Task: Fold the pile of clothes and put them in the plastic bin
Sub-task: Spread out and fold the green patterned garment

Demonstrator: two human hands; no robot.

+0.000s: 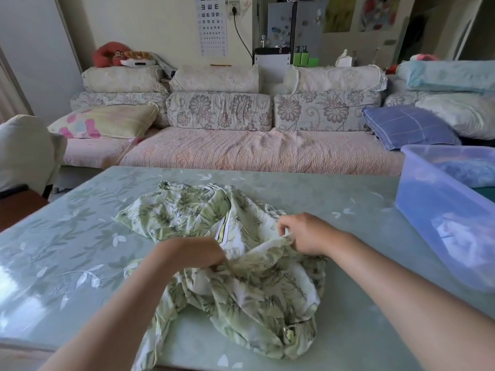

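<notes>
Both hands grip a crumpled garment.
The left hand point(194, 254) and right hand point(305, 234) pinch the leaf-print garment point(241, 279), its length running away from them.

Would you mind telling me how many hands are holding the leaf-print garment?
2. The left hand grips the garment at its bunched middle; the right hand pinches an edge nearer the plastic bin.

Crumpled green leaf-print garment point(241, 285) on table, translucent blue plastic bin point(439, 210) right
</notes>
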